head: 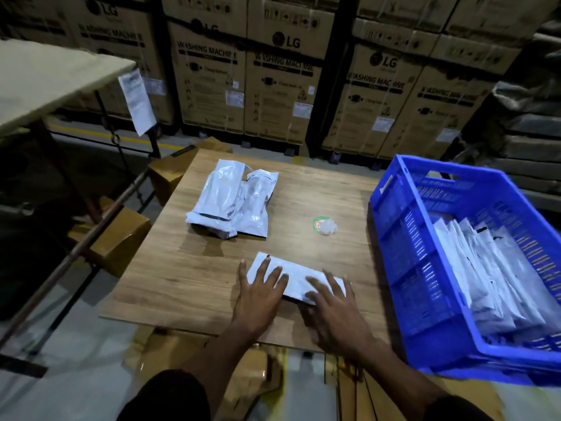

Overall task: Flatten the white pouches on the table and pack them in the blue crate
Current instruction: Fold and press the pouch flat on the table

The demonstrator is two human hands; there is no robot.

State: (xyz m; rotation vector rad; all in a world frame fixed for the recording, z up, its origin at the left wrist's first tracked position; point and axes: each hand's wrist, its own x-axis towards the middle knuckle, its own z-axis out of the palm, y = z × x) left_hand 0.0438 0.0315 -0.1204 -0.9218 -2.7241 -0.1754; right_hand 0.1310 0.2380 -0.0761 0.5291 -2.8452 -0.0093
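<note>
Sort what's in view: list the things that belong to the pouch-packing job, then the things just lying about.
Job: white pouch pressed flat under left hand and right hand; pile of unflattened pouches; blue crate with packed pouches.

Lying about: round sticker with crumpled wrapper; washing-machine cartons; side table.

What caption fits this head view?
Both hands press a white pouch flat on the table beside the blue crate.

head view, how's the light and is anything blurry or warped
Head view: dim overall, the cardboard boxes behind murky; glare shines on the heaped white pouches; the blue crate smears at the right edge; wide-angle bending tilts the stacks; both hands on the pouch stay fairly sharp.
</note>
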